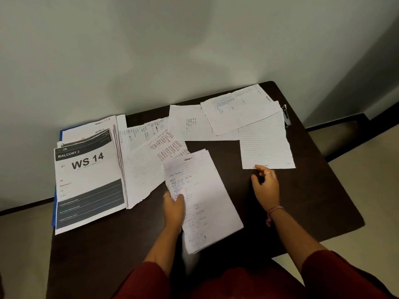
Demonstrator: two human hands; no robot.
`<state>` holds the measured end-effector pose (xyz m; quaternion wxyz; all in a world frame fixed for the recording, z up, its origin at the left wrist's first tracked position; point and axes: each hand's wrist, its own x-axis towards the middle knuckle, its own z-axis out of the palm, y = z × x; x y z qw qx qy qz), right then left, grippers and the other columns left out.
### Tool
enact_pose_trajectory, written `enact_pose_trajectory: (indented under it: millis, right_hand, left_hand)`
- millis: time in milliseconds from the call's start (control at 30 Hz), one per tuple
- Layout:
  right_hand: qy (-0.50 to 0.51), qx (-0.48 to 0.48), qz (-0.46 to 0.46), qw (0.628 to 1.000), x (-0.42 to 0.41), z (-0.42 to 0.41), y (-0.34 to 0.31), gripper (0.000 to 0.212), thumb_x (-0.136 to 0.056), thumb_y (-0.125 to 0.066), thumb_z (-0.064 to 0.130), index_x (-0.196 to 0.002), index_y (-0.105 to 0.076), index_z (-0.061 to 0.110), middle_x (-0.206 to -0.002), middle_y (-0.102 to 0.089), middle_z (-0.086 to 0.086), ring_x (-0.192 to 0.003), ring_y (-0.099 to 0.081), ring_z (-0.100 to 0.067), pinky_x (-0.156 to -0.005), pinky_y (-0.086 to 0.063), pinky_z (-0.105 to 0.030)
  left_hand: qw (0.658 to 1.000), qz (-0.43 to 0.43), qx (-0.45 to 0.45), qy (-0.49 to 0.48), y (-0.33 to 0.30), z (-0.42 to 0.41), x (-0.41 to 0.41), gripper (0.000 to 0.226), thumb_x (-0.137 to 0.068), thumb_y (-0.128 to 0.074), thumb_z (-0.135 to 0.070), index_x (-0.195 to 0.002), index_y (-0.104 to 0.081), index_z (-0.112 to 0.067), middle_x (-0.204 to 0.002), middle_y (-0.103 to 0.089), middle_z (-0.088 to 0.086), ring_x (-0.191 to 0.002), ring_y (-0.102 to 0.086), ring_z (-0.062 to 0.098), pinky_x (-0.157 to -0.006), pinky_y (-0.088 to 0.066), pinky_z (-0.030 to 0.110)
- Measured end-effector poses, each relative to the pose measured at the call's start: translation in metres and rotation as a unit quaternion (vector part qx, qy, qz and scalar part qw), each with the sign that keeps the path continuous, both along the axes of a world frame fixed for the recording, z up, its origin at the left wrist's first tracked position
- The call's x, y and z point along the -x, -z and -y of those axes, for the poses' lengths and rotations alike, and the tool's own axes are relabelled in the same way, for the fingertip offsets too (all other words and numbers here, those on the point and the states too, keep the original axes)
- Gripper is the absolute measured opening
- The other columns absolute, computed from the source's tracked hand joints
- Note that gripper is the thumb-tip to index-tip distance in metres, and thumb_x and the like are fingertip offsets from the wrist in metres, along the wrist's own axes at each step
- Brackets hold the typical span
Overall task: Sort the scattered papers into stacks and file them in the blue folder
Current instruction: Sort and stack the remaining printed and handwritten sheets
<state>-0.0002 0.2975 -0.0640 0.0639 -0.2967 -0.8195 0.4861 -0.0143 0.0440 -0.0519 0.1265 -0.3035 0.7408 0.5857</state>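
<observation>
1. Dark tabletop (313, 190) pushed against a plain grey wall, shot from above.
2. Left hand (173, 207) grips a small stack of lined sheets (205, 201) by its left edge, thumb on top. Stack is tilted and overlaps the front middle of the tabletop.
3. Right hand (264, 182) has fingers loosely curled at the near edge of a single lined sheet (265, 145). Fingertips touch or nearly touch it; can't tell if it's pinched yet, looks like nothing is held.
4. More loose lined pages (216, 119) fan across the back, overlapping each other.
5. Printed pile, top page "WS 14" (88, 180), sits at left on the blue folder (54, 212); only a blue strip shows along its left edge.
6. Small metal clip-like item (286, 116) at far right edge, too small to identify.
7. Handling: sheets are light, floppy, slide easily on the smooth top, and some edges look torn. Probably best to drag a sheet off an edge or lift a corner, then pinch. Support the stack along its long side so it doesn't fan.
</observation>
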Motion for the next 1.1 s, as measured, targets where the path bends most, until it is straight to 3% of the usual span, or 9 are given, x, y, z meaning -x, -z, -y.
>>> enact_pose_trajectory:
  millis: [200,333,433,533,667,800,900,1033,1100]
  right_hand:
    - [-0.157,-0.23,0.149,0.949,-0.002,-0.041,0.005,0.04,-0.093,-0.054,0.033,-0.133,-0.051,0.025,-0.146,-0.041,0.004,-0.134,-0.031,-0.021,-0.106,-0.028,-0.045]
    - [-0.155,-0.268,0.109,0.945,0.009,-0.054,0.004,0.021,-0.094,-0.051,0.037,-0.108,-0.064,0.028,-0.12,-0.06,0.006,-0.119,-0.044,-0.016,-0.093,-0.025,-0.037]
    - [-0.133,-0.238,0.083,0.959,0.026,-0.062,0.001,0.02,-0.094,-0.051,0.035,-0.103,-0.066,0.026,-0.112,-0.063,0.005,-0.113,-0.048,-0.017,-0.094,-0.023,-0.037]
    - [-0.127,-0.19,0.06,0.972,0.047,-0.065,-0.001,0.022,-0.094,-0.053,0.03,-0.109,-0.065,0.021,-0.117,-0.061,0.002,-0.113,-0.05,-0.018,-0.095,-0.025,-0.037]
    - [-0.128,-0.05,0.016,0.99,0.08,-0.068,-0.01,0.033,-0.092,-0.058,0.019,-0.123,-0.057,0.009,-0.125,-0.054,-0.009,-0.113,-0.054,-0.024,-0.093,-0.041,-0.027]
    - [-0.139,0.023,0.039,0.989,0.116,-0.07,-0.019,0.048,-0.09,-0.061,0.016,-0.135,-0.045,0.008,-0.138,-0.042,-0.012,-0.119,-0.051,-0.026,-0.092,-0.039,-0.022]
    - [-0.073,0.135,0.053,0.987,0.143,-0.073,-0.02,0.054,-0.089,-0.063,0.017,-0.138,-0.041,0.013,-0.144,-0.037,-0.007,-0.124,-0.047,-0.023,-0.092,-0.038,-0.023]
    - [0.049,0.329,0.013,0.943,0.172,-0.077,-0.018,0.057,-0.089,-0.063,0.01,-0.14,-0.039,0.015,-0.143,-0.042,-0.004,-0.122,-0.051,-0.021,-0.075,-0.045,-0.021]
    - [0.11,0.409,0.009,0.906,0.184,-0.079,-0.023,0.053,-0.088,-0.061,0.006,-0.137,-0.043,0.017,-0.128,-0.054,-0.004,-0.108,-0.059,-0.015,-0.063,-0.043,-0.018]
  left_hand:
    - [1.0,-0.012,-0.005,-0.016,-0.001,-0.019,0.002,0.023,-0.094,-0.049,-0.008,-0.117,-0.048,-0.011,-0.098,-0.059,-0.004,-0.087,-0.06,0.012,-0.071,-0.048,0.028]
    - [0.999,-0.014,-0.03,-0.033,-0.002,-0.031,0.012,0.025,-0.095,-0.049,-0.006,-0.12,-0.046,-0.008,-0.106,-0.061,0.003,-0.09,-0.062,0.016,-0.071,-0.049,0.028]
    - [0.997,-0.015,-0.054,-0.051,-0.004,-0.04,0.02,0.022,-0.096,-0.05,-0.005,-0.117,-0.047,-0.011,-0.108,-0.063,0.004,-0.094,-0.063,0.02,-0.079,-0.052,0.034]
    - [0.995,-0.023,-0.063,-0.071,-0.005,-0.043,0.029,0.023,-0.095,-0.051,-0.004,-0.117,-0.048,-0.013,-0.103,-0.063,0.001,-0.09,-0.063,0.015,-0.074,-0.05,0.029]
    - [0.995,-0.025,-0.061,-0.078,-0.004,-0.046,0.043,0.021,-0.095,-0.05,-0.004,-0.113,-0.051,-0.014,-0.099,-0.063,-0.003,-0.088,-0.062,0.014,-0.072,-0.048,0.027]
    - [0.992,-0.023,-0.061,-0.104,0.0,-0.048,0.051,0.021,-0.095,-0.051,-0.003,-0.114,-0.05,-0.012,-0.104,-0.062,-0.001,-0.088,-0.06,0.012,-0.077,-0.046,0.027]
    - [0.99,-0.017,-0.071,-0.123,0.007,-0.046,0.054,0.022,-0.094,-0.053,-0.003,-0.114,-0.052,-0.011,-0.109,-0.062,0.001,-0.091,-0.061,0.013,-0.081,-0.047,0.028]
    - [0.991,-0.005,-0.074,-0.112,0.013,-0.039,0.053,0.028,-0.094,-0.056,-0.005,-0.121,-0.054,-0.01,-0.116,-0.065,0.003,-0.102,-0.064,0.02,-0.091,-0.05,0.038]
    - [0.99,-0.004,-0.085,-0.115,0.013,-0.038,0.053,0.033,-0.094,-0.055,-0.004,-0.126,-0.052,-0.006,-0.122,-0.063,0.007,-0.107,-0.063,0.024,-0.097,-0.048,0.043]
